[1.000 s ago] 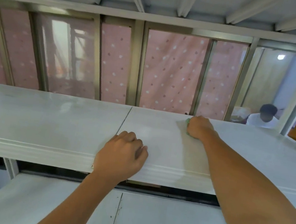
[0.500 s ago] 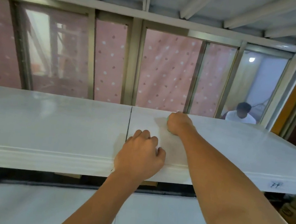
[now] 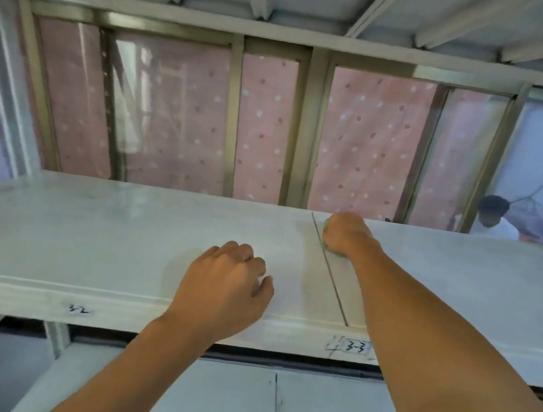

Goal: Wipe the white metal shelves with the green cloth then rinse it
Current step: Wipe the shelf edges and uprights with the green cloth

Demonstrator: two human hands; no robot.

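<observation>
Only the head view is given: right of centre in the frame, the right hand [image 3: 345,234] is balled over the green cloth [image 3: 325,244], its grip closed on it so that just a green sliver shows beside the seam [image 3: 330,272] between two panels of the white metal shelf [image 3: 86,236], while the left hand [image 3: 226,286] rests loosely curled and empty near the shelf's front edge, centre frame. Judging by how small it bunches, the cloth is soft, light and limp, best held as a wad under the palm and pressed flat against the smooth painted metal, which looks slick.
</observation>
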